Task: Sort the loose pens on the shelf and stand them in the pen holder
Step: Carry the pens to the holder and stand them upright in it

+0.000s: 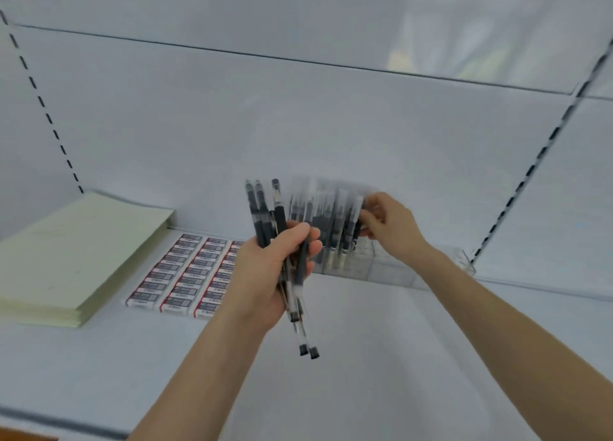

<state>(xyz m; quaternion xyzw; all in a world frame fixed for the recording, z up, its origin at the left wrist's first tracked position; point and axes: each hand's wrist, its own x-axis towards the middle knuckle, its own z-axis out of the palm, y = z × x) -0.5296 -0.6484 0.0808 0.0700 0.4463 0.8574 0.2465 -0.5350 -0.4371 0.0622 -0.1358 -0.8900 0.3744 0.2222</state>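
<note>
Pens (280,221) in left hand (265,275): black plastic, part clear barrels, slight sheen. Pen holder (374,268) right of them: clear glossy plastic, blurred. Shelf (381,357): smooth matt white, prob. painted metal. Pad stack (66,258) left of pens: pale green matt paper. Eraser packs (185,275) w/ glossy printed wrap.

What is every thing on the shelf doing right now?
Left hand: shut on a bundle of pens, off the shelf.
Right hand: at blurred pens in the pen holder; grip unclear.
Erasers: flat, in rows.
Paper stack: flat.
</note>
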